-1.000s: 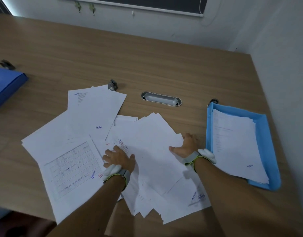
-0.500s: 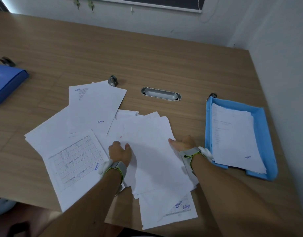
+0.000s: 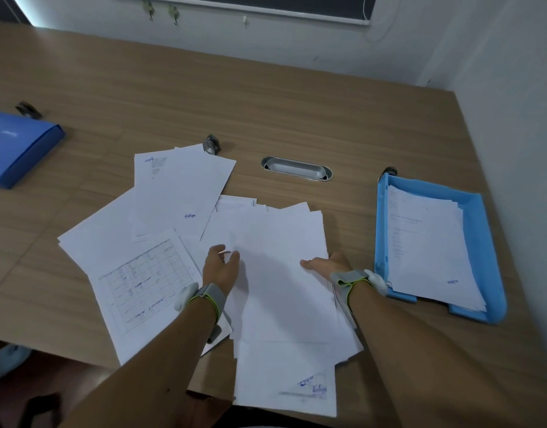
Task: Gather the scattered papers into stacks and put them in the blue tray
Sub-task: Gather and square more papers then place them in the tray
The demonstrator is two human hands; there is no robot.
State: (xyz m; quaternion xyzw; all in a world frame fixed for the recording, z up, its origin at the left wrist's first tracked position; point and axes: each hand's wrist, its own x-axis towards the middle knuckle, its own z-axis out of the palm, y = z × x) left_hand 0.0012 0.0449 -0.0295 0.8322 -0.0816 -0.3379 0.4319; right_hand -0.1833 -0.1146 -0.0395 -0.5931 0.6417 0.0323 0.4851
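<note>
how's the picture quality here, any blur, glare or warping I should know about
Head view: dim, soft light; both hands cast soft shadows across the middle pile of papers; bright glow at the top-left corner; wide-angle lens bows the table edges; print on the gridded sheet too soft to read.

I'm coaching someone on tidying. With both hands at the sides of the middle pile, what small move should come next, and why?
Probably press the left hand and right hand inward to square the middle pile: its sheets are fanned, and some overhang the table's near edge.

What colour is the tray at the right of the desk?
Light blue tray, with white papers in it; it shows in the head view.
</note>
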